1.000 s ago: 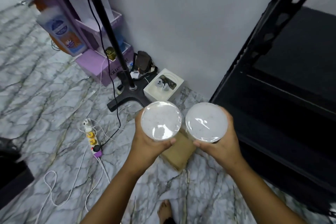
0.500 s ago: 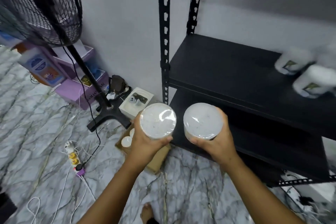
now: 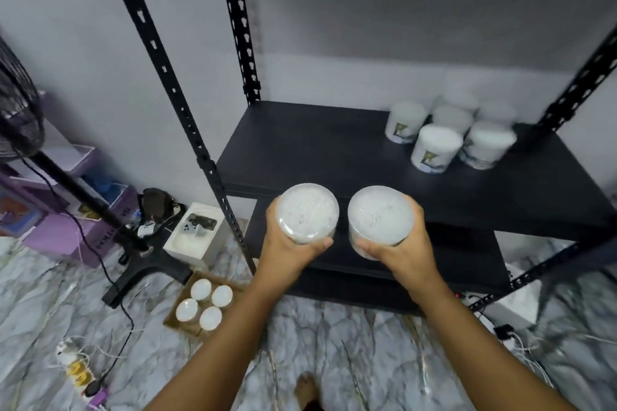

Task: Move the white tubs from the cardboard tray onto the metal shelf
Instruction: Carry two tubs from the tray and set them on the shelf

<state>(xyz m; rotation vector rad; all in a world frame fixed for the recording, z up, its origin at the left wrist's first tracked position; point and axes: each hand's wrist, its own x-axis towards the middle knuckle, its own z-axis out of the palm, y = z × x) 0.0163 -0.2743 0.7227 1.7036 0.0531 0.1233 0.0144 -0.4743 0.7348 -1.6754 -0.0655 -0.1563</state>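
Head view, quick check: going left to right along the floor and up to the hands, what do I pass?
Power strip → fan base → cardboard tray with four tubs → left hand gripping a tub → right hand gripping a tub → tubs already on the shelf.

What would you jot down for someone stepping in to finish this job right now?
Left hand grips one white tub; right hand grips another tub, both held in front of the metal shelf.
Done: a cluster of tubs stands at the shelf's back right.
Left: set these two down on the shelf, then fetch the four tubs in the cardboard tray on the floor.
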